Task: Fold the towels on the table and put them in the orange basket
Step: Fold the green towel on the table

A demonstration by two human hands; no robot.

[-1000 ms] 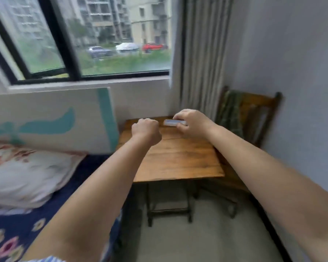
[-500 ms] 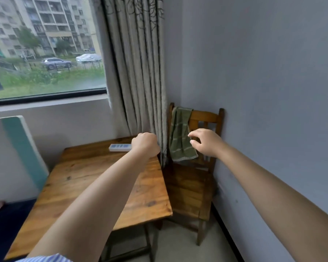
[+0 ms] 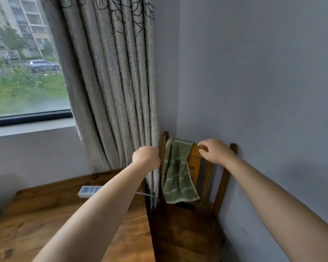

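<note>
Cut off at the left and bottom edges: the desk (image 3: 36, 220), only its far right part in view. Half hidden behind the left forearm: a white power strip (image 3: 88, 191) lying on the desk, its cord running off toward the curtain (image 3: 110, 87). No orange basket anywhere in view. Hard to read: the left hand (image 3: 146, 157), seen from the back, fingers curled into a loose fist in front of the curtain's edge, apparently holding nothing, though the palm side stays hidden. Right hand (image 3: 213, 151) raised at the top rail of the wooden chair (image 3: 195, 220), fingers bent and slightly spread, fingertips at or just above the rail; contact impossible to confirm, nothing gripped. Green striped towel (image 3: 177, 171) draped over the left end of the chair's back, hanging down toward the seat, just left of the right hand and just right of the left. Compared with half a second ago: view swung further right and closer, less desk showing, right hand now higher, up at the rail beside the towel's top fold.
</note>
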